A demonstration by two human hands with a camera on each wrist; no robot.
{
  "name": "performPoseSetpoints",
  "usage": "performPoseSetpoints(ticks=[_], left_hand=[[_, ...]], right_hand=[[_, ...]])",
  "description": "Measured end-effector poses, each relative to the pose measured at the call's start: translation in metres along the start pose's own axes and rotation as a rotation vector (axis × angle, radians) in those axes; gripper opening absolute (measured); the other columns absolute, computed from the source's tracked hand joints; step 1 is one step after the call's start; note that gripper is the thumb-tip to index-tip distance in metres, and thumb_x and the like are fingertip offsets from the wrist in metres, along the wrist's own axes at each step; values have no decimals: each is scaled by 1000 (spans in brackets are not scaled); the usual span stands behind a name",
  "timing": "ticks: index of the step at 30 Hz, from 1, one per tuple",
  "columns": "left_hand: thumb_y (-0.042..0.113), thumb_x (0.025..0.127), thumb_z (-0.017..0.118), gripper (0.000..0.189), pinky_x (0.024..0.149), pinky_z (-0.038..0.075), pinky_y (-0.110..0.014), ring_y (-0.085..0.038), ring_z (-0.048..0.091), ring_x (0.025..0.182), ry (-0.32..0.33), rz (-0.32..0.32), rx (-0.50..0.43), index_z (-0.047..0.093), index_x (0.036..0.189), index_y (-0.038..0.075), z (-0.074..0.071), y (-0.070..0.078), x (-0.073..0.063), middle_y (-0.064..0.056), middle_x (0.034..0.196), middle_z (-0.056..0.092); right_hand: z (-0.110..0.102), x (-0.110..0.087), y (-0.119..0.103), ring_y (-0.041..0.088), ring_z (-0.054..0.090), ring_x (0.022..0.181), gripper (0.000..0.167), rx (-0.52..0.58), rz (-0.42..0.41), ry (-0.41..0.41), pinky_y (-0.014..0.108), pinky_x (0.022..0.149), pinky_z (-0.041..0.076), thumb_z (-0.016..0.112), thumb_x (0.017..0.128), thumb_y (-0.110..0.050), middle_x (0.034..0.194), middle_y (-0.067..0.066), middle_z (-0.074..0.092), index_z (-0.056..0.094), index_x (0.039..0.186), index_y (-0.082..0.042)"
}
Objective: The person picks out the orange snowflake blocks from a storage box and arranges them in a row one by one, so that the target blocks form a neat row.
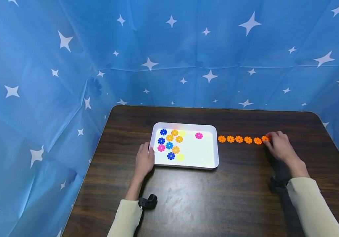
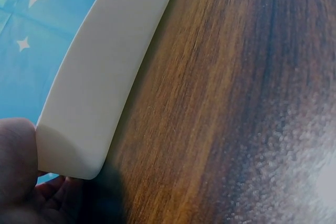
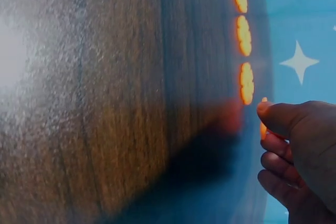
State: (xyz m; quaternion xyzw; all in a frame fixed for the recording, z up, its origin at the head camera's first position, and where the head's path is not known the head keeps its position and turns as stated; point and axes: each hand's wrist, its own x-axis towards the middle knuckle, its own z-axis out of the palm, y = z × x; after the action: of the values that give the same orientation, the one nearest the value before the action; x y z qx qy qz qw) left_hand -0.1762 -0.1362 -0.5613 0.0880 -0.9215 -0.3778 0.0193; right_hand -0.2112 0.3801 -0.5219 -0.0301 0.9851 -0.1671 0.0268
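Observation:
My left hand (image 1: 144, 160) grips the left side of a white tray (image 1: 199, 154); in the left wrist view the thumb is at the rim and the fingers curl by the tray wall (image 2: 105, 61). Inside are flower-shaped plastic discs: dark blue (image 1: 171, 156), light blue (image 1: 169, 145), pink (image 1: 199, 135), yellow (image 1: 180, 157) and light orange (image 1: 176, 149). From the tray's right side runs a row of several orange flower discs (image 1: 239, 139). At its far right end my right hand (image 1: 282, 148) pinches another orange flower disc (image 3: 263, 132), partly hidden by the thumb.
Under everything is a dark wooden table (image 1: 187, 204) with rounded far corners. A blue curtain (image 1: 175, 42) with white stars hangs behind it and at both sides. A black wrist device (image 1: 148, 201) sits on the left forearm.

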Motion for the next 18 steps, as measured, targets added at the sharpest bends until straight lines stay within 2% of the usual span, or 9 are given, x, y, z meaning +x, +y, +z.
performPoseSetpoints(ticks=[7,13,18], left_hand=[[23,107,43,39,98,50,-53,-39,62,112,14,11,-8,56,135,-1,0,-1,-1,-22,123,61],[24,107,43,39,96,51,-52,-37,62,108,12,-4,-11,55,136,0,-1,0,-2,-21,122,60],[25,108,42,40,98,51,-52,-37,62,111,2,-8,0,55,137,1,0,0,-1,-20,125,60]], right_hand=[[4,-1,5,53,39,111,40,2,32,-19,68,100,41,55,104,-15,124,38,45,51,125,18],[7,-2,4,53,39,112,39,12,41,13,69,102,40,58,102,-12,122,37,45,52,125,18],[10,-4,5,52,41,110,38,11,27,38,68,99,40,60,102,-11,119,37,47,52,125,18]])
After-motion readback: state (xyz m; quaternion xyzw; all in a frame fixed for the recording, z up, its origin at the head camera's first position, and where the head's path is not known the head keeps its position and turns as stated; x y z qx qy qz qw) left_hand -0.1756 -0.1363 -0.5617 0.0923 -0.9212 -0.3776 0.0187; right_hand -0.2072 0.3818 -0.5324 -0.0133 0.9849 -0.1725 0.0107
